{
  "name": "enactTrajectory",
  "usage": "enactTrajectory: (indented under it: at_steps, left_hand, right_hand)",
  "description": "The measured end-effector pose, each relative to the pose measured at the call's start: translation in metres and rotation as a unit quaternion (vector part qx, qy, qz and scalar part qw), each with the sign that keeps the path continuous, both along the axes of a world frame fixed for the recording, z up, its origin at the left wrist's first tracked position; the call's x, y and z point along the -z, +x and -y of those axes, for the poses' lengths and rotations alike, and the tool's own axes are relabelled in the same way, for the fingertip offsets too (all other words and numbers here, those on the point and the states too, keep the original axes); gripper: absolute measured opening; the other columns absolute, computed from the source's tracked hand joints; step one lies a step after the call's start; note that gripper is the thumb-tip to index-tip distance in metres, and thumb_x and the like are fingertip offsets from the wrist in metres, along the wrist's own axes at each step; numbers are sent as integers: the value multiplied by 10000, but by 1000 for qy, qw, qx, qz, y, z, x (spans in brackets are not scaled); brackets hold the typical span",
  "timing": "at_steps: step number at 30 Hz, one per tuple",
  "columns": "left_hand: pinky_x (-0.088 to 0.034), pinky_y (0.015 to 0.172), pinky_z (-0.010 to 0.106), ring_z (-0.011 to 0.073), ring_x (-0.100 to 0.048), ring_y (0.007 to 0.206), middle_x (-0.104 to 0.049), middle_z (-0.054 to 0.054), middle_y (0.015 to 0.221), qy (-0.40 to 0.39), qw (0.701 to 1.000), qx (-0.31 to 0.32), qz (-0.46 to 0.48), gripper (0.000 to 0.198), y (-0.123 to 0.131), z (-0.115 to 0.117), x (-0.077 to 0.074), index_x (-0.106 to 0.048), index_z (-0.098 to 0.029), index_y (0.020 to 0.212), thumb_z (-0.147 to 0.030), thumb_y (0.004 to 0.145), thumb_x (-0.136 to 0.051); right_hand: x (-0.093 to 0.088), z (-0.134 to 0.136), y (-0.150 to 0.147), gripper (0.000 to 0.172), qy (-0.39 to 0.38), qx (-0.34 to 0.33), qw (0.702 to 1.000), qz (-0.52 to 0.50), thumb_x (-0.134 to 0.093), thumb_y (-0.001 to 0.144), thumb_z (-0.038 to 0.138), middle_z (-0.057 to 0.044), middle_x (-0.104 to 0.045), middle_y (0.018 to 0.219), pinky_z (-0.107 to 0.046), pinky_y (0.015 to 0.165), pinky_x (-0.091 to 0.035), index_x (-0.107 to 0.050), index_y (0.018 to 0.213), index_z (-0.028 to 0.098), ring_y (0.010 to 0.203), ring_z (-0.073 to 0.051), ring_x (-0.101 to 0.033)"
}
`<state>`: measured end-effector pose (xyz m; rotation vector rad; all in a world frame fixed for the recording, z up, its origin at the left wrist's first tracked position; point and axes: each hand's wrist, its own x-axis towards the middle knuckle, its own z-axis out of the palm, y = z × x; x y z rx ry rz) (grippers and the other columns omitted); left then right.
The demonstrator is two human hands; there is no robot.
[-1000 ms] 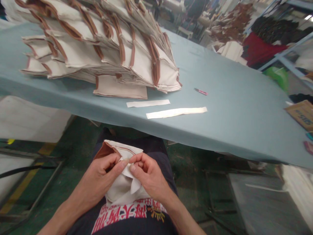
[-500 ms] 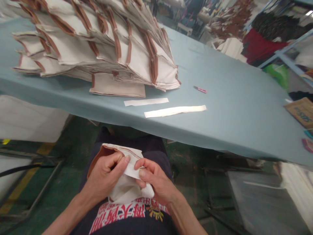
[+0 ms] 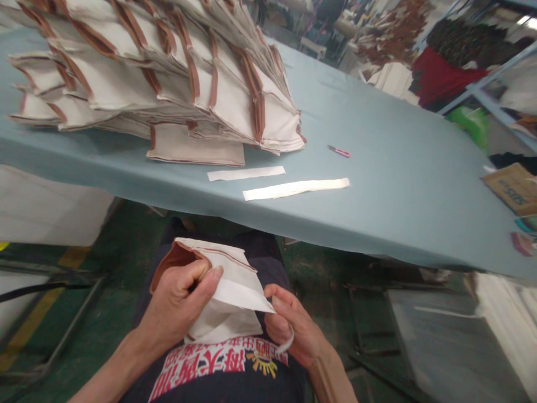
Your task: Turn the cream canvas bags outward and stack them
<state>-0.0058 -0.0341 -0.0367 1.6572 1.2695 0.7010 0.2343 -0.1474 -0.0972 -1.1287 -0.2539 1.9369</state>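
Observation:
A cream fabric piece with brown edging [image 3: 230, 261] lies over my lap. My left hand [image 3: 180, 294] is closed on its upper left part, thumb on top. A white strip [image 3: 241, 295] runs across the fabric from under my left thumb to the right. My right hand [image 3: 293, 322] pinches the strip's pointed right end, and a narrow white end curls out below those fingers. Beyond my hands, two pale strips [image 3: 246, 173] [image 3: 296, 189] lie near the table's edge.
A large stack of cream pieces with brown edging [image 3: 168, 84] covers the left of the blue-green table [image 3: 398, 184]. Small pink-handled snips [image 3: 339, 151] lie right of it. A cardboard box [image 3: 512, 189] sits at the far right, near a shelf with fabrics.
My right hand has moved right and slightly down, and the white strip now stretches out between my hands. My left hand keeps its grip. The view has shifted slightly.

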Motion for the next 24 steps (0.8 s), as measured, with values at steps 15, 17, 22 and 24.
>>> enactTrajectory:
  at_steps: [15,17,22,24]
  left_hand:
    - [-243,538,303,106,-325,480,-307,-87,555,28,994,106,7,473,18,0,-21,-291,-268,637,-369,1053,-493]
    - [-224,529,309,103,-318,472,-311,-86,551,17,988,152,14,451,25,-2,-34,-289,-269,635,-334,1042,-470]
    - [-219,542,301,110,-329,529,-330,-90,585,-36,977,206,47,452,33,-9,-58,-309,-261,650,-343,1028,-541]
    - [-231,550,294,115,-346,556,-346,-89,600,-65,972,220,54,445,32,-11,-63,-320,-256,651,-342,1002,-579]
  right_hand:
    - [-1,22,55,707,-6,110,902,417,-928,763,842,39,-560,632,-277,560,-356,-763,985,191,569,-145,-463]
    - [-16,0,36,579,64,84,891,441,-892,863,747,22,-616,688,-296,602,-421,-769,1009,200,624,-167,-534]
    - [-61,-46,0,367,283,63,847,446,-795,1039,601,-20,-735,812,-331,711,-527,-805,1078,236,731,-205,-656]
    - [-77,-57,-8,438,354,80,830,424,-719,1096,670,-50,-772,891,-354,770,-559,-811,1086,242,814,-233,-698]
